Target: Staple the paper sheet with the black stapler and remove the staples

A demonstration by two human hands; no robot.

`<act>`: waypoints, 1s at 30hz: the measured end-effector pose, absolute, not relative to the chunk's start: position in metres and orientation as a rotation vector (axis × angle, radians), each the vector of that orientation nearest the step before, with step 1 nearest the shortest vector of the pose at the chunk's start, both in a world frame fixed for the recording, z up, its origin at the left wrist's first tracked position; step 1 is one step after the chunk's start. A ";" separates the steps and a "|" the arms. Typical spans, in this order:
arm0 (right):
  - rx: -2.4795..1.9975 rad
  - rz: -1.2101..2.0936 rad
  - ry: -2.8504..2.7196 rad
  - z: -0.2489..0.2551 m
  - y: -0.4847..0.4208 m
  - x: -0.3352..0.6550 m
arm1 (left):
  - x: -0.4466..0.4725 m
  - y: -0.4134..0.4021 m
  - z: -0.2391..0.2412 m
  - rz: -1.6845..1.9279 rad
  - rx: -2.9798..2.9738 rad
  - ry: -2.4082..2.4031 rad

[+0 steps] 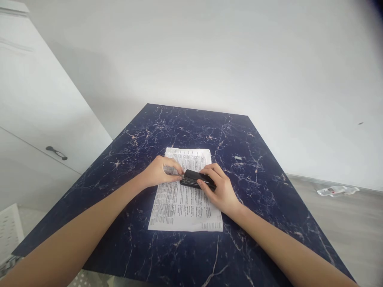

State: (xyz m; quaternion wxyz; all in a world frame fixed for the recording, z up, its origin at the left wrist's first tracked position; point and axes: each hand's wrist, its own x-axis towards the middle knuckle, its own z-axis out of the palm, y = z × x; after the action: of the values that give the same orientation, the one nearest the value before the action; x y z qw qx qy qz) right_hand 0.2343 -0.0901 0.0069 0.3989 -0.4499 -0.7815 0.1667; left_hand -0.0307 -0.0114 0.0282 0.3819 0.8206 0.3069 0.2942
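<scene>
A black stapler [197,175] lies across a printed sheet of paper [191,207], its top part slightly raised at the left end. My right hand [220,187] is closed around the stapler's right end, thumb on the near side and fingers over the top. At the stapler's left end, my left hand [163,170] is closed in a pinch, with the thumb and fingertips meeting at the stapler's tip. Something small and greyish shows between those fingertips, too small to name. Dense rows of print cover the paper, which is partly hidden under both hands.
The dark blue marbled table [191,127] stands against a white wall. A small light-grey strip [238,158] lies on it, right of the paper. At the left is a white cabinet [38,99] with a dark handle. Clear plastic packaging [336,191] lies on the floor at the right.
</scene>
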 end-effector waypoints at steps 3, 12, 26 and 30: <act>-1.136 0.423 -1.973 0.008 -0.091 0.234 | -0.031 -0.011 0.029 0.683 2.118 0.756; -1.142 0.429 -1.985 0.011 -0.091 0.234 | -0.038 -0.003 0.030 0.633 2.128 0.664; -1.123 0.565 -1.936 0.014 -0.087 0.239 | -0.056 0.012 0.024 0.508 2.003 0.661; -1.108 0.596 -1.929 0.014 -0.087 0.239 | -0.047 0.007 0.019 0.595 2.047 0.733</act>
State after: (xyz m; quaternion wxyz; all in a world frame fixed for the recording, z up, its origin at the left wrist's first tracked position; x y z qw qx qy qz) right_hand 0.2387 -0.0867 0.0141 0.4070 -0.4394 -0.7651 0.2365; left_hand -0.0466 0.0073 0.0188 0.4290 0.8203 0.2938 0.2383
